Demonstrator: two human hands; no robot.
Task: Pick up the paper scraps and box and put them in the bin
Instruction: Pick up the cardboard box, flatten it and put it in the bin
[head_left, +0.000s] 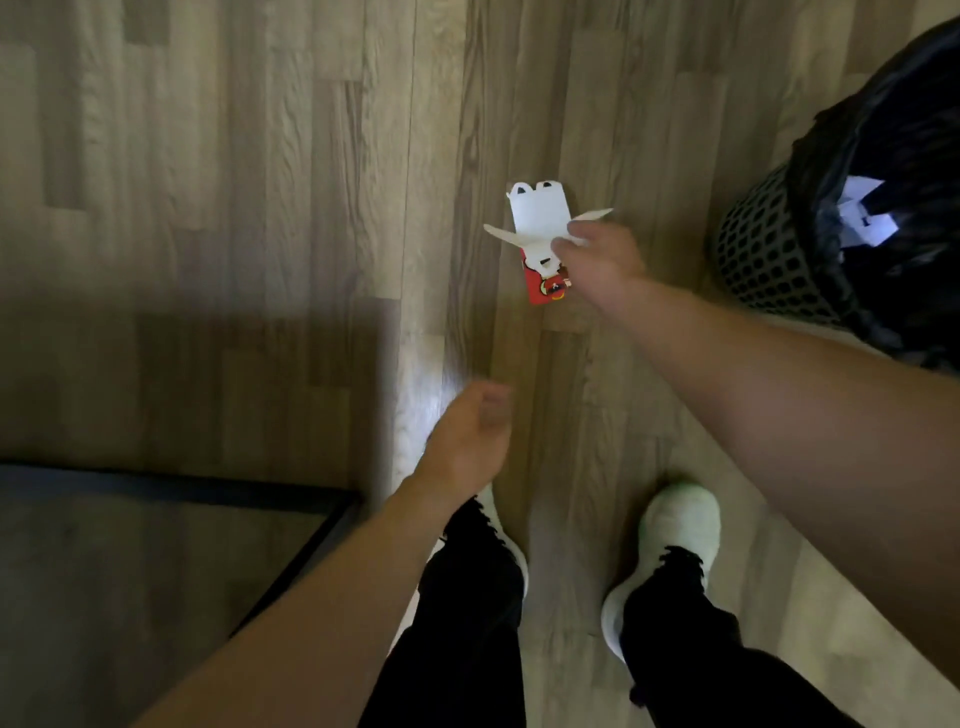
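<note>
Right hand (597, 254) pinches box (537, 234) by flimsy flap; box may slip before bin (810, 260) at three o'clock. Left hand (467, 441) loosely curled, empty.

No text can be read — the box (540, 249) shows only a blurred red print.

Wood floor (260, 208) under mesh bin (769, 249)

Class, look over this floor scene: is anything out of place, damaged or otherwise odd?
Yes. A red and white box is on or just above the wooden floor, opened out with its flaps splayed. The right hand is at one flap; a grip is unclear. White paper scraps already lie inside the bin.
</note>
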